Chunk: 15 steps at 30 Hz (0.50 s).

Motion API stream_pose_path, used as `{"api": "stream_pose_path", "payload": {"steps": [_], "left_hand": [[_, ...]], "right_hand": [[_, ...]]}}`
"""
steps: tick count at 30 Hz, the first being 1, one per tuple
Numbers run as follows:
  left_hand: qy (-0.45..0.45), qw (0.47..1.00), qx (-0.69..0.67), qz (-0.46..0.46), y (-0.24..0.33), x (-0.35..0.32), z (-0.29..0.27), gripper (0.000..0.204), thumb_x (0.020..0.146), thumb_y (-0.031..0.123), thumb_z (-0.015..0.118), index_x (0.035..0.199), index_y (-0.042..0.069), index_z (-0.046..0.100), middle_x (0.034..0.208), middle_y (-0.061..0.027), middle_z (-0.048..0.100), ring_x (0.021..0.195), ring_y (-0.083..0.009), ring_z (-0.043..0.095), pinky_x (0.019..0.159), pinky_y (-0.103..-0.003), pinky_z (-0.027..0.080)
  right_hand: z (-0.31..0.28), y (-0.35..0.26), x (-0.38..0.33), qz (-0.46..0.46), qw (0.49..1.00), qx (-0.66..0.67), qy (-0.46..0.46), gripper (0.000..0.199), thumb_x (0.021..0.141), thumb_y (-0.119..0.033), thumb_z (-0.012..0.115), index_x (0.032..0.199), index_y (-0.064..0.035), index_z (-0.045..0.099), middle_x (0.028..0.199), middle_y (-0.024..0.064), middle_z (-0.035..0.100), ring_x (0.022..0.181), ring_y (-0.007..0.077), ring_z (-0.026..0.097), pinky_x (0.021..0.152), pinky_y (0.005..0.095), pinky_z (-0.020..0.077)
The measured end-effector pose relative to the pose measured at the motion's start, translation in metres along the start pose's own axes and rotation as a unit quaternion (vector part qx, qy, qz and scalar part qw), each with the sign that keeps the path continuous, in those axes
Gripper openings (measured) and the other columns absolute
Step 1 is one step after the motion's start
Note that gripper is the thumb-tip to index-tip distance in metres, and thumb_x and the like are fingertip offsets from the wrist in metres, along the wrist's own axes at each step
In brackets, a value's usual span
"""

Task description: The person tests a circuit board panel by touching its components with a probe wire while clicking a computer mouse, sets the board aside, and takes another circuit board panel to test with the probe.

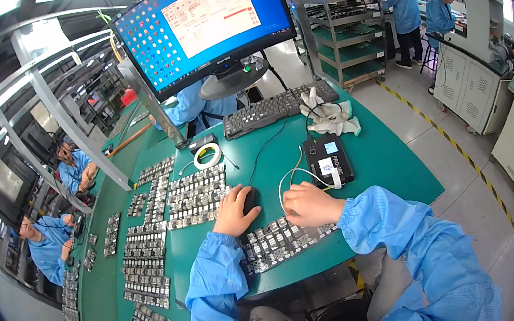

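Observation:
My left hand (233, 212) rests curled over a black computer mouse (250, 199) on the green table mat. Close by on the right, my right hand (313, 204) is closed in a pinch above a panel of small circuit boards (272, 245). A thin white cable (283, 182) loops from a black box with a small lit screen (329, 160) down to those pinching fingers. The cable's end is hidden by the hand, so whether it touches a board cannot be seen. The panel lies flat near the table's front edge.
Beyond my hands are a keyboard (279, 109), white gloves (329, 114), a coil of white cable (206, 157) and a lit monitor (205, 26). Rows of board panels (145, 263) cover the left side. A shelf rack (343, 27) stands behind; people in blue work nearby.

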<state>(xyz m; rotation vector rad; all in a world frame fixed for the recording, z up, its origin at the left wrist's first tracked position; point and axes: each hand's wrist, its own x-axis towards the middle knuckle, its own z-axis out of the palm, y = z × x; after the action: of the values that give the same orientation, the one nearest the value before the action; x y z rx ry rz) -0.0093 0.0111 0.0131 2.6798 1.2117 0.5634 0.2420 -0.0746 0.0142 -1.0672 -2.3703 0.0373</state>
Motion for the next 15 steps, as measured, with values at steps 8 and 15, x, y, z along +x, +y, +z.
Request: {"api": "stream_pose_path", "payload": {"steps": [8, 15], "left_hand": [[0.072, 0.995, 0.067, -0.008, 0.011, -0.002, 0.011, 0.058, 0.081, 0.033, 0.068, 0.131, 0.010, 0.051, 0.134, -0.0169, 0.048, 0.122, -0.0391, 0.046, 0.105, -0.050, 0.032], [0.075, 0.997, 0.034, 0.001, 0.007, -0.002, 0.013, 0.058, 0.079, 0.030, 0.070, 0.129, 0.009, 0.051, 0.133, -0.0175, 0.049, 0.121, -0.0390, 0.046, 0.104, -0.048, 0.033]], "right_hand": [[0.006, 0.006, -0.004, 0.036, 0.997, 0.075, -0.007, 0.015, 0.084, -0.023, 0.068, 0.080, -0.0097, 0.062, 0.086, 0.0024, 0.057, 0.092, 0.0221, 0.055, 0.084, 0.0371, 0.0394], [0.012, 0.008, -0.006, 0.037, 0.992, 0.114, 0.024, 0.015, 0.083, -0.022, 0.066, 0.078, -0.0084, 0.062, 0.089, 0.0041, 0.056, 0.093, 0.0241, 0.056, 0.082, 0.0385, 0.0409]]}}
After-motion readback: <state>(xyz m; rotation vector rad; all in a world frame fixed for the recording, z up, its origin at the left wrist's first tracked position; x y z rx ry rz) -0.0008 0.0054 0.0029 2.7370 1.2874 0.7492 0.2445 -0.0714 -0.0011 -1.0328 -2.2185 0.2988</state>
